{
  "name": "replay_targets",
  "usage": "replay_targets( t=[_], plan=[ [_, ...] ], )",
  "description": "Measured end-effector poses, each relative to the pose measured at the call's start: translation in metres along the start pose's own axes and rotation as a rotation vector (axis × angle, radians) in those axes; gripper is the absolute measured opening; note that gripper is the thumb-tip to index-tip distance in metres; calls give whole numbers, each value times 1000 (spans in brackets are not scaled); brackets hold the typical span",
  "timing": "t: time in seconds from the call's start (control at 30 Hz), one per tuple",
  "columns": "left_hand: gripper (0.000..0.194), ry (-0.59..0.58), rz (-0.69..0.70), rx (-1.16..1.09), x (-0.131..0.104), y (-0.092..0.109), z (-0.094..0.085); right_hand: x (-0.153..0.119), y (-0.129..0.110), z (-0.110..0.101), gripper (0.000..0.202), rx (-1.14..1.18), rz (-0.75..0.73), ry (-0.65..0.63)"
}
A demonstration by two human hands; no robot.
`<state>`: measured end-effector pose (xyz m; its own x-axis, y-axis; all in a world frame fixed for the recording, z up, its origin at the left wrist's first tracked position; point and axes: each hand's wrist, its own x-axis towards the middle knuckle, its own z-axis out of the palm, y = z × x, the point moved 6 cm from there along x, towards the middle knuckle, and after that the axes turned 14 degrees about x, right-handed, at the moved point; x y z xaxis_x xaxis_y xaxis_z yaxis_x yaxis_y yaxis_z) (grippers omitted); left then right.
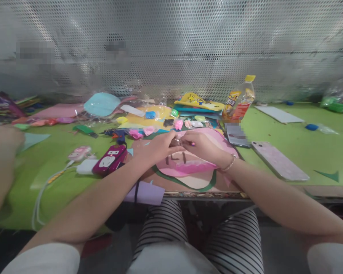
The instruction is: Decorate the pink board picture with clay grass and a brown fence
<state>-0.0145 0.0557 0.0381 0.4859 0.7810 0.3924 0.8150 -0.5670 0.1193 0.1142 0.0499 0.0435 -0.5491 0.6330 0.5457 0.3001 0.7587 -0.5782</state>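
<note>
My left hand (160,147) is closed around a small dark brown lump, apparently modelling clay (176,142), with a shiny surface. From the other side my right hand (199,145), a bracelet on its wrist, has its fingers curled and pinched at the lump's edge. What its fingertips grip is partly hidden. Both hands are over a pink paper cutout (214,139) that bears dark brown strokes (175,156) and a brighter pink band (194,166). Beneath it lie cream (198,180) and dark green (171,179) layers.
Left of my arm are a purple power socket (110,160) and a white cable (41,190). Small clay packs (135,134) lie behind my hands. A drink bottle (240,99) and a phone (280,160) are on the right. Another person's arm (1,163) reaches in at left.
</note>
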Motion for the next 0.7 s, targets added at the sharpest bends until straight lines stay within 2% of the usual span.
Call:
replay_targets(
  t=[0.13,0.27,0.33,0.4,0.47,0.53,0.6,0.7],
  plan=[
    [27,-9,0,-42,-3,4,-2,-1,-14,5,22,52,-40,33],
    [33,-21,19,-237,-2,5,-1,0,-18,2,17,128,-10,68],
    [35,2,-1,-347,0,1,1,3,-10,-10,8,174,25,135],
    [37,40,-40,-391,3,-4,2,6,4,-30,6,228,60,265],
    [36,65,-85,-367,6,-12,4,8,20,-52,10,300,92,422],
    [32,76,-136,-311,8,-21,6,10,33,-63,10,381,117,501],
    [25,90,-210,-235,8,-34,7,11,41,-61,11,456,145,496],
    [17,93,-309,-142,7,-53,10,11,43,-45,18,534,182,433]
  ],
)
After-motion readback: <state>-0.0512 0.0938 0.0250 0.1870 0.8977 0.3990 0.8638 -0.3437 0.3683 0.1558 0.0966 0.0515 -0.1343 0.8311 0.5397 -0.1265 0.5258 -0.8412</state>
